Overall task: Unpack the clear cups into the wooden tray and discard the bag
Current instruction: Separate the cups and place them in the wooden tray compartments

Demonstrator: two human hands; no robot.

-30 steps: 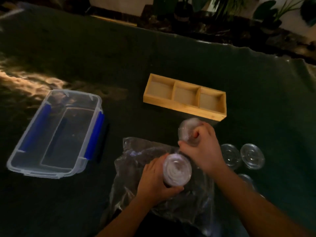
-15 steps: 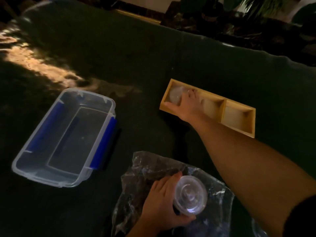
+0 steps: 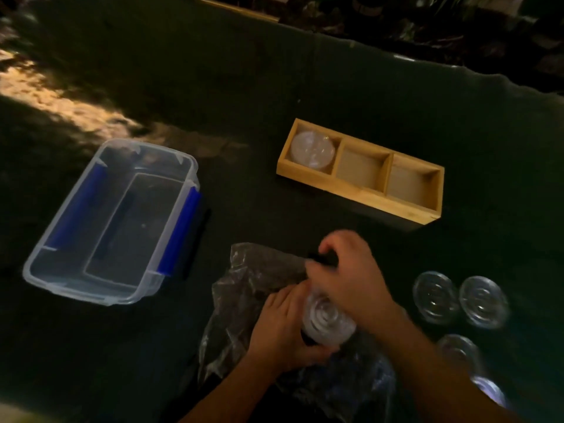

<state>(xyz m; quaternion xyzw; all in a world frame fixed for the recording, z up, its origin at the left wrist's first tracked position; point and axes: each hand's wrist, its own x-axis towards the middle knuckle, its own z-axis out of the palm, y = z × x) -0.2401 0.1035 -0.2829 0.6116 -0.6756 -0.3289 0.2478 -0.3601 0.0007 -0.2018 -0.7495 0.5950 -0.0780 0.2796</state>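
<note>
A wooden tray [image 3: 396, 206] with three compartments lies on the dark green cloth. One clear cup [image 3: 311, 150] sits in its left compartment; the other two hold nothing. Near me lies a crumpled clear plastic bag [image 3: 244, 288]. Over it my left hand [image 3: 280, 331] grips a stack of clear cups [image 3: 326, 323] from the left. My right hand [image 3: 348, 279] rests on the far end of that stack, fingers curled around it. Several loose clear cups [image 3: 435, 296] stand to the right of the bag.
A clear plastic bin [image 3: 55, 270] with blue latches stands open at the left. Plants and dark clutter line the far edge of the cloth. A bright patch of light falls on the cloth at the far left.
My right hand left a cup in the tray's left compartment and came back to the stack held by my left hand. The camera view shifted.
</note>
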